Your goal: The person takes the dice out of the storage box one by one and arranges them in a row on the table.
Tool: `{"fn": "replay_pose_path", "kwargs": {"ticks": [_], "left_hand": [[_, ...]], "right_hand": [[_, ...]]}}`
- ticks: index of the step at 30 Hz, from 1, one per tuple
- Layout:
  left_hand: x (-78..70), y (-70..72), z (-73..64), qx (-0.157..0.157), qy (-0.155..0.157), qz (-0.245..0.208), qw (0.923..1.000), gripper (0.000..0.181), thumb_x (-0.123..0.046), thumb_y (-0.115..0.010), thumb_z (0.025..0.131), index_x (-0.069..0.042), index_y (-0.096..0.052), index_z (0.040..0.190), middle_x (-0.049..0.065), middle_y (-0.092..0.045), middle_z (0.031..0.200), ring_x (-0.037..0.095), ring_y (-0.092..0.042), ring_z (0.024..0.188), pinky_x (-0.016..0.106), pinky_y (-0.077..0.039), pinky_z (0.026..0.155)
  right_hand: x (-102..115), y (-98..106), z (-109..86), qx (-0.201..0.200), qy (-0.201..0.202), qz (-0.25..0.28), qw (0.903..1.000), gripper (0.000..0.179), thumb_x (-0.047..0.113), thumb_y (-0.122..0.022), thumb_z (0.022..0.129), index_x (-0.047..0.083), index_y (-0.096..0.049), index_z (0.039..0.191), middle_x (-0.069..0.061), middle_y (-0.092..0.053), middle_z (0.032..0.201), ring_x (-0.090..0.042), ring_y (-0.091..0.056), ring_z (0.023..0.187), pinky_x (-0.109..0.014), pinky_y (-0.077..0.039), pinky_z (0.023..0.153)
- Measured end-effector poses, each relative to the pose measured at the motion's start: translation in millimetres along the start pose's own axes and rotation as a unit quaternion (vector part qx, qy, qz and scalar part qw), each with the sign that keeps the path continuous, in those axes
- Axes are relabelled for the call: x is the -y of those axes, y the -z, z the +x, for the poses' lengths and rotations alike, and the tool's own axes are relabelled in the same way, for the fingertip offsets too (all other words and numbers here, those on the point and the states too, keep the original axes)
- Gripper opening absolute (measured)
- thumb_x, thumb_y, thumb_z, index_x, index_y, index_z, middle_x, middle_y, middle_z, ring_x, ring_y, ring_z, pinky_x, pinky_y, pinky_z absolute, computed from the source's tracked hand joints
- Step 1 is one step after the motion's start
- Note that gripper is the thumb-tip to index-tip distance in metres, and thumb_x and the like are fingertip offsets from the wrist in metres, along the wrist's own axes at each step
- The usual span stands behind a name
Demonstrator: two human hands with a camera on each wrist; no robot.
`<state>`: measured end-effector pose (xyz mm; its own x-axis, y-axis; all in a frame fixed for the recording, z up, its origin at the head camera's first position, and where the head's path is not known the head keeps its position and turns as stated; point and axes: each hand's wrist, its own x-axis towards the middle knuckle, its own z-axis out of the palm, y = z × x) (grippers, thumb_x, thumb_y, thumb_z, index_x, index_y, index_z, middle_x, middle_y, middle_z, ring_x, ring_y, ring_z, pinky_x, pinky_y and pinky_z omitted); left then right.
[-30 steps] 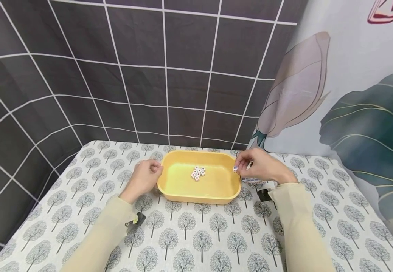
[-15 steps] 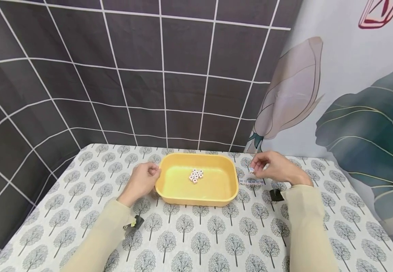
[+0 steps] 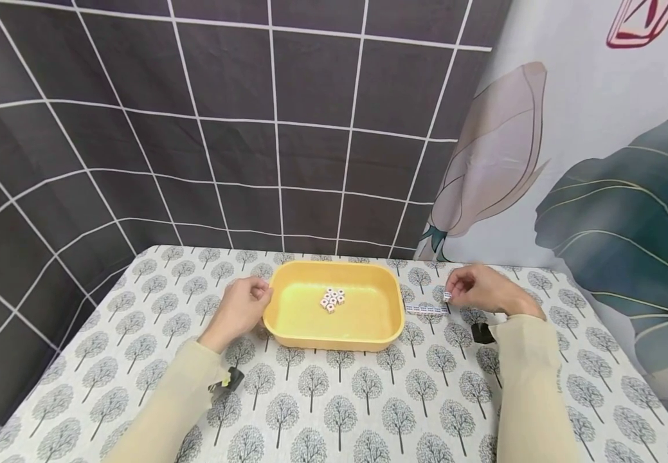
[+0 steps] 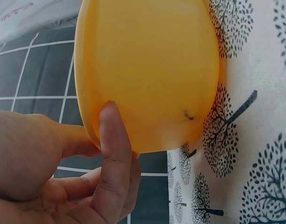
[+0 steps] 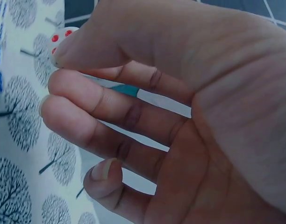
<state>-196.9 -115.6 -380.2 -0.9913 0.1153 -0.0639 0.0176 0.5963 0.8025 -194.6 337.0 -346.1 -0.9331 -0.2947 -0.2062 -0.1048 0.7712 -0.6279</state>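
Observation:
A yellow plastic tub (image 3: 334,344) stands on the tablecloth, and several white dice (image 3: 332,299) with red spots lie clustered inside it. My left hand (image 3: 243,307) pinches the tub's left rim; the left wrist view shows its fingers (image 4: 112,154) against the yellow wall. Between thumb and fingertips, my right hand (image 3: 487,289) pinches a single die (image 3: 447,296), whose red spots show in the right wrist view. Below that die, a straight row of dice (image 3: 426,310) with blue spots runs from the tub's right side to near my right fingertips.
The tablecloth (image 3: 339,411) has a tree print. Behind the table hangs a dark curtain (image 3: 241,154) with a white grid, and a flower-patterned curtain (image 3: 496,154) is at the right. Each wrist carries a small black camera.
My right hand has moved right with the die, from the tub's right rim to the far end of the row. My left hand keeps its grip on the rim.

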Motion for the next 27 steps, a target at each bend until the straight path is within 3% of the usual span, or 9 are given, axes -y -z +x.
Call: {"fn": "replay_pose_path", "kwargs": {"ticks": [6,14,20,27], "left_hand": [[1.5,-0.7,0.7,0.002,0.001,-0.002,1.0000,0.025,-0.011,-0.057,0.102,0.008,-0.063,0.117,0.020,-0.068,0.097,0.015,-0.063,0.059,0.027,-0.057,0.053],[3.7,-1.2,0.4,0.004,0.006,-0.005,1.0000,0.026,-0.012,-0.057,0.102,0.007,-0.062,0.119,0.020,-0.068,0.098,0.015,-0.063,0.061,0.029,-0.059,0.054],[4.1,-1.1,0.6,0.004,0.006,-0.008,0.9999,0.026,-0.012,-0.057,0.102,0.007,-0.062,0.120,0.020,-0.068,0.099,0.015,-0.063,0.061,0.034,-0.061,0.057],[3.2,-1.5,1.4,0.004,0.002,-0.009,1.0000,0.026,-0.012,-0.057,0.102,0.007,-0.062,0.118,0.020,-0.068,0.099,0.015,-0.063,0.060,0.031,-0.061,0.055]], "right_hand": [[-13,-3,0.0,0.005,-0.024,-0.021,0.9995,0.016,0.006,-0.073,0.085,0.004,-0.068,0.100,-0.002,-0.066,0.085,-0.013,-0.056,0.078,-0.022,-0.048,0.067],[-24,-7,1.7,0.020,-0.025,-0.022,0.9992,0.016,0.002,-0.071,0.082,0.003,-0.068,0.098,-0.002,-0.064,0.084,-0.012,-0.054,0.075,-0.022,-0.046,0.063],[-26,-9,2.0,0.047,-0.049,-0.007,0.9977,0.019,0.005,-0.075,0.080,0.004,-0.068,0.098,-0.001,-0.065,0.083,-0.014,-0.055,0.076,-0.023,-0.047,0.066],[-23,-11,2.8,0.045,-0.053,-0.018,0.9974,0.018,0.006,-0.076,0.080,0.006,-0.068,0.096,0.000,-0.064,0.080,-0.014,-0.054,0.073,-0.024,-0.044,0.063]]}}
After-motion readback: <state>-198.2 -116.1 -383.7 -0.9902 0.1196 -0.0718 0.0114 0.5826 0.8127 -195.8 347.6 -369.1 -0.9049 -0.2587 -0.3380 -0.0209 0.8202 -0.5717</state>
